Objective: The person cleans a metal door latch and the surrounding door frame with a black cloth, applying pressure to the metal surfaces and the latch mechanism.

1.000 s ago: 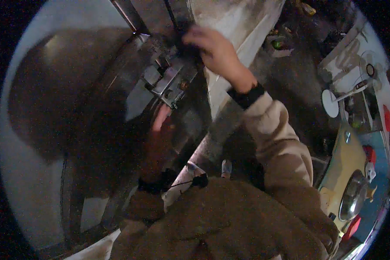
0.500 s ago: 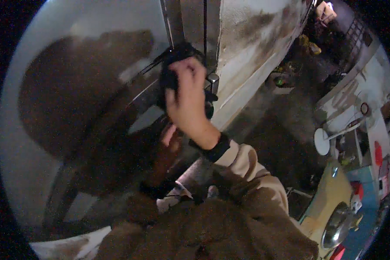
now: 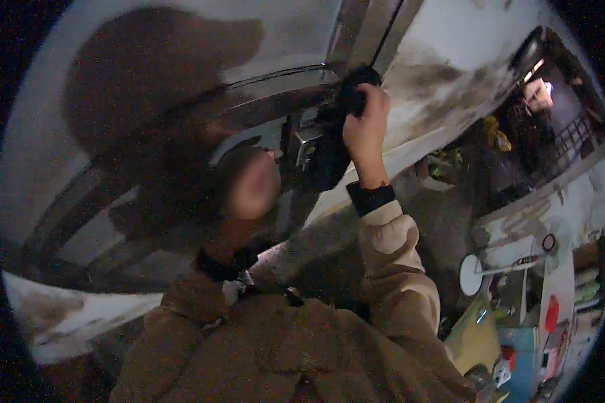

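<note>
My right hand grips the upper end of a black, soft-looking thing, its fingers bent over the top. This dark bundle hangs down at the door's edge; its exact kind does not show. Just left of it, a shiny metal latch or lock piece sits on the grey door. My left hand is raised in front of the door, below and left of the latch. A blur covers that hand, so its fingers cannot be made out.
A stained white wall runs beside the door frame. Lower right, a white round-based stand is near a yellow tabletop and a blue surface with small items. Cast shadows darken much of the door.
My right hand has moved right with the black thing, and the metal piece now shows to its left. The whole view has turned, bringing more of the right side into sight.
</note>
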Tool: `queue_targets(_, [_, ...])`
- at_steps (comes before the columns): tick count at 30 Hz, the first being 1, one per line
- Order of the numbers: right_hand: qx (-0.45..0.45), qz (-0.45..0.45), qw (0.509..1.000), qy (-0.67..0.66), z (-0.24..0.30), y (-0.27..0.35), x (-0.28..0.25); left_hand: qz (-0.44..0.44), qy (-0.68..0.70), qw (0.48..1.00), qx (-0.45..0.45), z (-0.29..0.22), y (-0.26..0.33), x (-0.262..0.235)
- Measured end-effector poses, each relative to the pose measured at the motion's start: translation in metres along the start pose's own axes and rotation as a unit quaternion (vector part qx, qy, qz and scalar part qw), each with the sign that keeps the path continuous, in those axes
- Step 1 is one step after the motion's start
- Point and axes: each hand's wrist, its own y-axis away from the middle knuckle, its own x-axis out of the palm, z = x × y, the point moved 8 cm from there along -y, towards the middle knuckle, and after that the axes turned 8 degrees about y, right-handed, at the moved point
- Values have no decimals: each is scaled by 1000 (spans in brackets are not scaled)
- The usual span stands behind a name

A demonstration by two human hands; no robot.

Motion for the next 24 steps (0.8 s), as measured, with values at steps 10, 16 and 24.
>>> queue_targets(10, [-76,26,954,-289,180,61,25,-229,107,967,-3,-37,20,-86])
queue_targets(16, [-106,-36,985,-128,156,54,21,-139,124,982,22,-35,36,-116])
queue_targets(24, [130,-178,975,-6,140,69,33,-81,126,984,-93,-25,85,-170])
